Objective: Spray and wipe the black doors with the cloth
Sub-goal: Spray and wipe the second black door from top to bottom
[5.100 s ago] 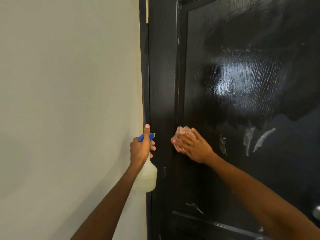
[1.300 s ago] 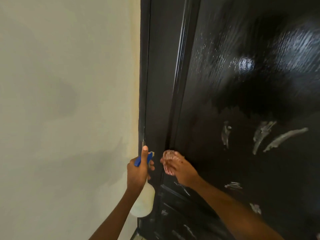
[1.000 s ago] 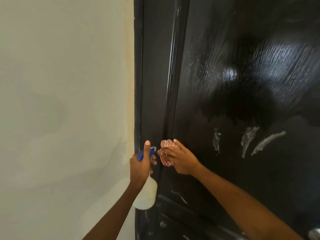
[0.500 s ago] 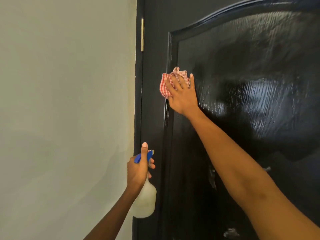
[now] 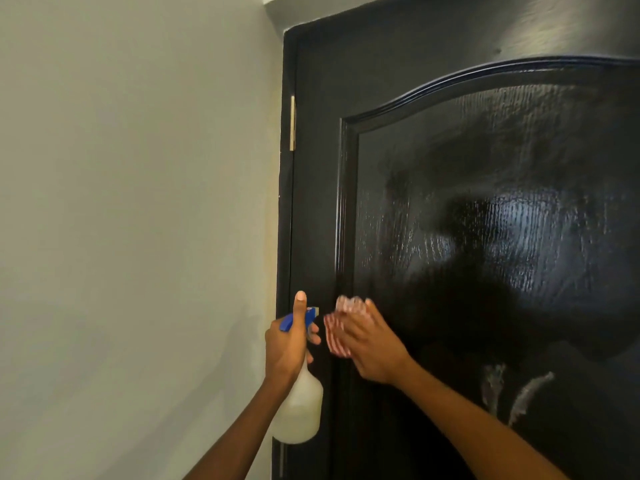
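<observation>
A glossy black door [image 5: 485, 237] with an arched raised panel fills the right side; its surface looks wet and streaky. My right hand [image 5: 372, 344] presses a red-and-white checked cloth [image 5: 334, 332] flat against the panel's left moulding at mid height; the cloth is blurred. My left hand [image 5: 289, 344] grips a white spray bottle [image 5: 299, 408] with a blue trigger head [image 5: 298, 318], held upright just left of the cloth, by the door's hinge edge, thumb pointing up.
A plain pale wall [image 5: 138, 237] takes up the left half. A brass hinge [image 5: 292, 123] sits on the black frame near the top. White smear marks [image 5: 516, 393] remain low on the panel, right of my right arm.
My right hand has slid the cloth down the panel's left edge, from high on the door to beside the bottle. The left hand with the bottle has hardly moved.
</observation>
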